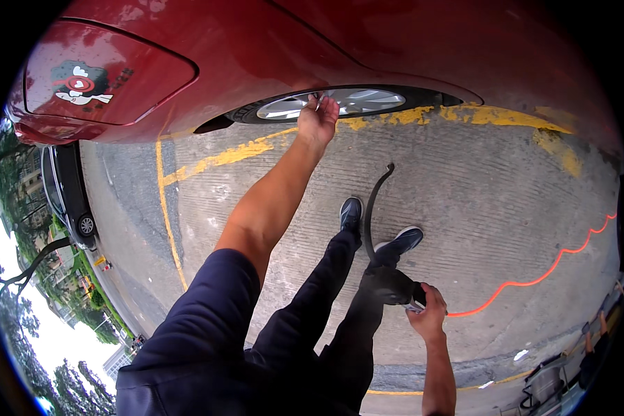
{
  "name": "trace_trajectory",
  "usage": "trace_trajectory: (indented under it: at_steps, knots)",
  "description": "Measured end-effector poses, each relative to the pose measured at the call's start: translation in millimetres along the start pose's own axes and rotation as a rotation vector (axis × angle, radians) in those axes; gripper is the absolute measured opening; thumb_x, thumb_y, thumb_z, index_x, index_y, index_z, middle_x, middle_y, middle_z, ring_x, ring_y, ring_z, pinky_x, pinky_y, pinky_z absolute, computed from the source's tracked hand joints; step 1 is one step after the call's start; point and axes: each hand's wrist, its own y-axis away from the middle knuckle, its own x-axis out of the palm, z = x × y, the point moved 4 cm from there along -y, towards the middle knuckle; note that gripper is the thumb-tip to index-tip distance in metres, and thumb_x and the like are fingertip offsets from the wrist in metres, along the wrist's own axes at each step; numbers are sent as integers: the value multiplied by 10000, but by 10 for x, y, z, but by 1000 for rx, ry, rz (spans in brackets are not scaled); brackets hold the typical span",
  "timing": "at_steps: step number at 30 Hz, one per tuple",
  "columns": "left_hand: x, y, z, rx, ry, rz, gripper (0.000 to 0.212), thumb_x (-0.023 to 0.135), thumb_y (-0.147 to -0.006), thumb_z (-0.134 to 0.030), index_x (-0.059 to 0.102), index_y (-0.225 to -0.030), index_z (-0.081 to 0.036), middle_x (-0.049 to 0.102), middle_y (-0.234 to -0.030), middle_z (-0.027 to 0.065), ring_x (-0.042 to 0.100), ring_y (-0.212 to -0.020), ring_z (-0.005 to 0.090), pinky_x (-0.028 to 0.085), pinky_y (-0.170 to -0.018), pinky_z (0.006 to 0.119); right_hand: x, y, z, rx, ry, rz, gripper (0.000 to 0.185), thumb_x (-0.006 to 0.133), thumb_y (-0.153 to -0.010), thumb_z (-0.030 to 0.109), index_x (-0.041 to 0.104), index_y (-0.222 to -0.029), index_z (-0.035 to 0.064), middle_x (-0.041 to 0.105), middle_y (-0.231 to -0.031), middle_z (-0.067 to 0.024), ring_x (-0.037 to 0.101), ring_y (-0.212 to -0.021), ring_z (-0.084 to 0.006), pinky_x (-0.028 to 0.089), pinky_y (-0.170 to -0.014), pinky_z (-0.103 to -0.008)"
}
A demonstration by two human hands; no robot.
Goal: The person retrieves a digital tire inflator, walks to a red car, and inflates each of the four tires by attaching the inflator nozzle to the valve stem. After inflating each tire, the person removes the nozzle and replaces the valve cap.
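My left hand (318, 117) reaches up to the silver alloy wheel (366, 101) of a red car. Its thumb and index finger are close together in front of the spokes; whether they grip a small part there is too small to tell. My right hand (430, 312) is shut on the handle of a tyre inflator gun (390, 286) with a dark round gauge body. From the gun a black rubber hose (369, 213) curves up, its end hanging over the pavement, apart from the wheel. An orange air line (504, 285) runs rightward from the gun's handle.
The red car's body (249, 52) overhangs the wheel, with a cartoon sticker (80, 83) on its fuel flap. Worn yellow lines (229, 156) cross the grooved concrete. A black car (67, 187) stands at left. Another person's arm (603, 325) and a chair (546, 382) show at lower right.
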Motion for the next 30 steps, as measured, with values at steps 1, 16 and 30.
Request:
trace_trajectory:
  at_steps: [1,16,30]
  knots:
    - [8,-51,-34,33,45,-18,182,428,-970,-180,518,-1005,-25,565,-857,65,548,-759,157,516,-751,307,-2,-11,-9,5,-5,3,530,724,-547,57,556,-1048,6,609,-922,-167,606,-825,-343,502,-730,-390]
    - [76,-84,-61,-110,164,202,235,349,-992,-230,502,-936,-60,562,-751,34,541,-656,139,463,-620,285,-6,-119,34,-34,-14,-1,471,725,-594,87,561,-1027,1,607,-878,-171,602,-789,-352,498,-704,-407]
    - [189,2,-45,3,71,84,236,318,-999,-229,487,-952,-71,542,-716,43,462,-561,116,408,-506,221,97,-93,69,-27,-2,36,490,715,-572,71,565,-1034,8,606,-874,-164,604,-792,-353,499,-706,-408]
